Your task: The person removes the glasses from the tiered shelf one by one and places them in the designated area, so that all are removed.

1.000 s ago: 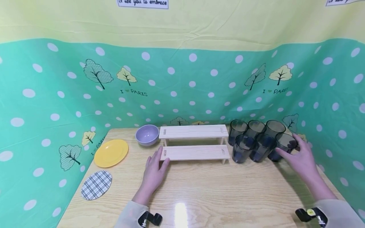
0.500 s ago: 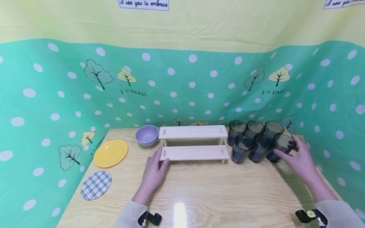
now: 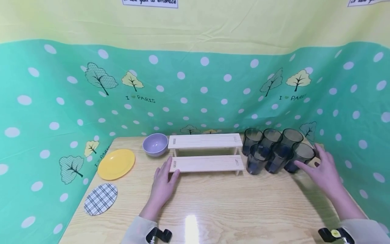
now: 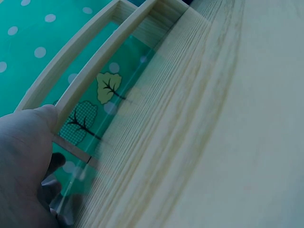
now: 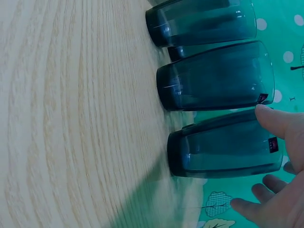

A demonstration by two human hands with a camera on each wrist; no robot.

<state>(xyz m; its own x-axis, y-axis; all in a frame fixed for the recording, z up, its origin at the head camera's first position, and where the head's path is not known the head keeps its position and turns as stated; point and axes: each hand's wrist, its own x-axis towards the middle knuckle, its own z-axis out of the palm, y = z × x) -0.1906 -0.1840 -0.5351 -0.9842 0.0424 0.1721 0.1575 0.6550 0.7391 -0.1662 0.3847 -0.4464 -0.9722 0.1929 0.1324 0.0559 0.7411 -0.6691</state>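
Observation:
In the head view a two-step wooden rack (image 3: 207, 164) stands at the table's middle. My left hand (image 3: 163, 186) touches its lower left end, fingers mostly extended. The left wrist view shows the thumb (image 4: 43, 115) by the rack's wooden edge, other fingers partly hidden. On the right, several dark tinted glasses (image 3: 257, 159) stand upright in two rows. My right hand (image 3: 324, 173) is spread beside the front right glass (image 3: 301, 154). From the right wrist, its thumb (image 5: 275, 121) lies near that glass's (image 5: 223, 147) rim; the other fingers are apart from it.
A purple bowl (image 3: 155, 145) sits left of the rack. Further left lie a yellow plate (image 3: 116, 164) and a round checked mat (image 3: 101, 199). A green dotted cloth (image 3: 195, 101) hangs behind and along both sides of the wooden table (image 3: 231, 206).
My right hand's fingers have opened slightly away from the front right glass. The left hand stays at the rack. The head view has shifted a little.

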